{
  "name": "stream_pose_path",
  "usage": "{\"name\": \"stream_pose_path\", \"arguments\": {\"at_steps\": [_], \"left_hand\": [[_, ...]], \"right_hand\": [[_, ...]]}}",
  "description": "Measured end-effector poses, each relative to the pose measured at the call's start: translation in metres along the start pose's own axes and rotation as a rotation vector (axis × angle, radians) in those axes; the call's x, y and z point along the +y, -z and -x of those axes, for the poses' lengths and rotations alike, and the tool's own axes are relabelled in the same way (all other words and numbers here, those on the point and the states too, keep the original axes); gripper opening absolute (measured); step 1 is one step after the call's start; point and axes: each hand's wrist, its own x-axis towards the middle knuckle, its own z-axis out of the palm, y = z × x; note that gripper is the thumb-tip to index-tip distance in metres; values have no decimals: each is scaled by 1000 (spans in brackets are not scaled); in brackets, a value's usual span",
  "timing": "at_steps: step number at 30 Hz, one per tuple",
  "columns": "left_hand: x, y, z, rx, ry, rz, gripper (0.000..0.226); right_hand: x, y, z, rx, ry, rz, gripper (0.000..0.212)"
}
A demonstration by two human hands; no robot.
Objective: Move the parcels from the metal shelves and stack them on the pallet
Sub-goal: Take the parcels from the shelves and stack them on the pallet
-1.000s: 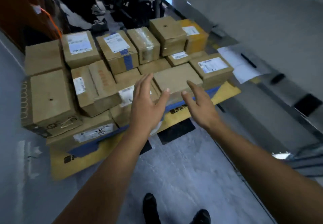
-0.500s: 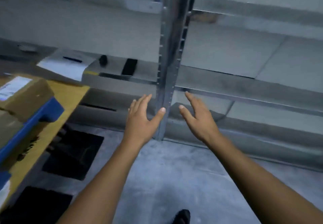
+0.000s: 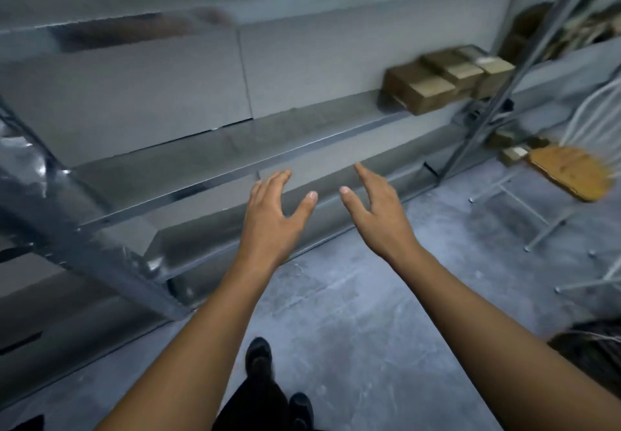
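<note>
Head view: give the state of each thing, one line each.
left hand: open, holding nothing.
right hand: open, holding nothing.
metal shelf: bears parcels at its right end.
parcels: side by side on that shelf, untouched.
chair: on the floor, unoccupied.

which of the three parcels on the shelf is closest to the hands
The leftmost parcel; the middle parcel and right parcel sit beyond it, farther along the shelf.
</note>
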Motion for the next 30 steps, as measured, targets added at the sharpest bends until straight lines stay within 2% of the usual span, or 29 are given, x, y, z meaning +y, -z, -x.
{"name": "stream_pose_path", "arguments": {"at_steps": [5, 11, 23, 30], "left_hand": [[43, -79, -47, -164, -116, 13, 64], [76, -163, -116, -268, -192, 80, 68], [139, -303, -329, -255, -142, 148, 71], [149, -381, -399, -202, 40, 216, 71]], "right_hand": [[60, 54, -15, 126, -156, 0, 81], [122, 100, -65, 231, -263, 40, 69], [211, 181, -266, 245, -337, 49, 66], [276, 209, -355, 204, -361, 16, 67]]}}
